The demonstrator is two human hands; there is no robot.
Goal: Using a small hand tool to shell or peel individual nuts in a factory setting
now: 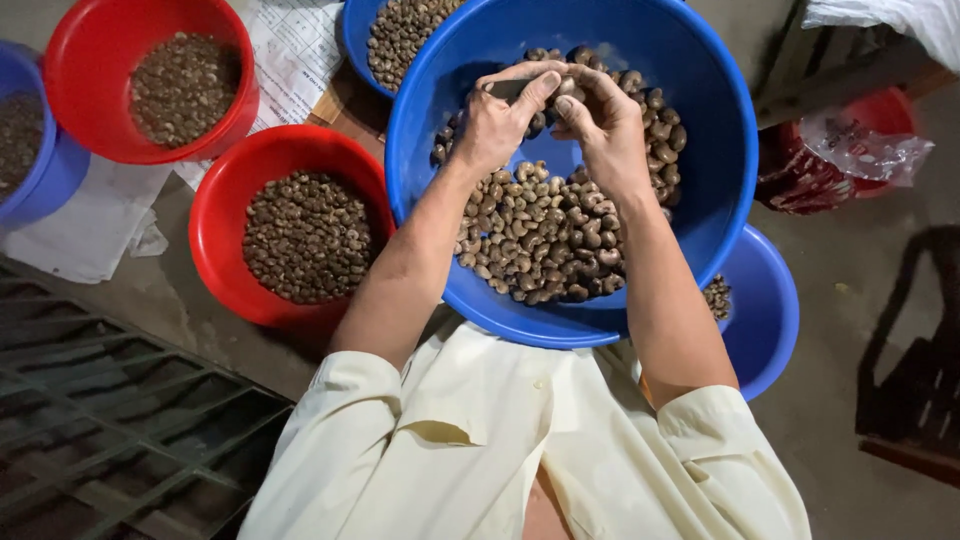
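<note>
1. Brown-shelled nut [566, 90], pinched between both hands over the far side of the big blue basin [720, 150]; I judge it light, hard and brittle, best taken across its flat sides.
2. My left hand [495, 125] is clenched on a small dark blade-like tool [505, 90], thumb pressing the nut.
3. My right hand [605, 125] grasps the nut with its fingertips.
4. A heap of nuts [550, 235] lies below, toward the basin's near rim.
5. Red bowls [300, 235] of nuts sit left.
</note>
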